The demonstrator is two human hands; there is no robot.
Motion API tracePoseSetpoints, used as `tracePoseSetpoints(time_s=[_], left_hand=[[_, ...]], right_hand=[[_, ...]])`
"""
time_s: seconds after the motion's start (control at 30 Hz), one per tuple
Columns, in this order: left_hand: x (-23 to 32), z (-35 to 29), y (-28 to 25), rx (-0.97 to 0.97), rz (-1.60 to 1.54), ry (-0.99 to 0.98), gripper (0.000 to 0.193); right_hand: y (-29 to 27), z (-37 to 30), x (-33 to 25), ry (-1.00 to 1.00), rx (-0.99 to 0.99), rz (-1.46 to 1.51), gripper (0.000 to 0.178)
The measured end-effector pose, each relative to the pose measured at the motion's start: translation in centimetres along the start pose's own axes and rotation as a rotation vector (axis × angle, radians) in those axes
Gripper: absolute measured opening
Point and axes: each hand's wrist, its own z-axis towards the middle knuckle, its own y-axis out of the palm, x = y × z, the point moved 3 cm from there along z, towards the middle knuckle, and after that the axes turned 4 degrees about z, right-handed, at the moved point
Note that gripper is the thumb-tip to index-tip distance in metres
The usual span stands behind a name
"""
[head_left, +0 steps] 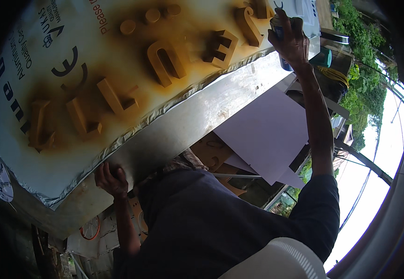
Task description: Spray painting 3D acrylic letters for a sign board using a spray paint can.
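Note:
At the upper right, my right hand (295, 42) is wrapped round a dark spray can (278, 31), with the index finger up at its top. The can is above the far end of a row of raised block letters (167, 63) coated gold-brown. They lie on a white printed sheet (20, 162), where brown overspray has spread around them. My left hand (111, 180) is at the near left, its bent fingers hooked on the edge of the metal table (164, 135). Three small gold-brown discs (152, 16) lie beyond the letters.
A large white panel (267, 135) leans below the table, beside brown cut-out boards (213, 151). Past the table's right end are a teal container (323, 56) and a yellow coil (334, 75). The sheet's crumpled edge (146, 122) runs along the table's near side.

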Motion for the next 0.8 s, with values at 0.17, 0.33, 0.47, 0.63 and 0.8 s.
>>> tracePoseSetpoints(time_s=[0.17,0.33,0.47,0.63,0.8], left_hand=[[0.0,-0.1,0.1,0.013,0.046,-0.008,0.047],[0.1,-0.1,0.0,0.006,0.069,-0.018,0.049],[-0.1,-0.4,0.4,0.005,0.065,-0.022,0.051],[-0.1,-0.3,0.3,-0.015,0.055,-0.025,0.051],[-0.2,-0.5,0.3,-0.009,0.064,-0.027,0.051]], right_hand=[[0.7,0.3,0.7,0.002,-0.012,0.010,0.071],[1.6,1.1,0.9,-0.044,0.034,0.020,0.069],[2.5,1.5,2.0,-0.032,0.031,-0.018,0.069],[2.5,1.9,2.3,-0.029,0.021,0.005,0.069],[2.8,2.3,2.3,-0.081,-0.020,0.059,0.070]])
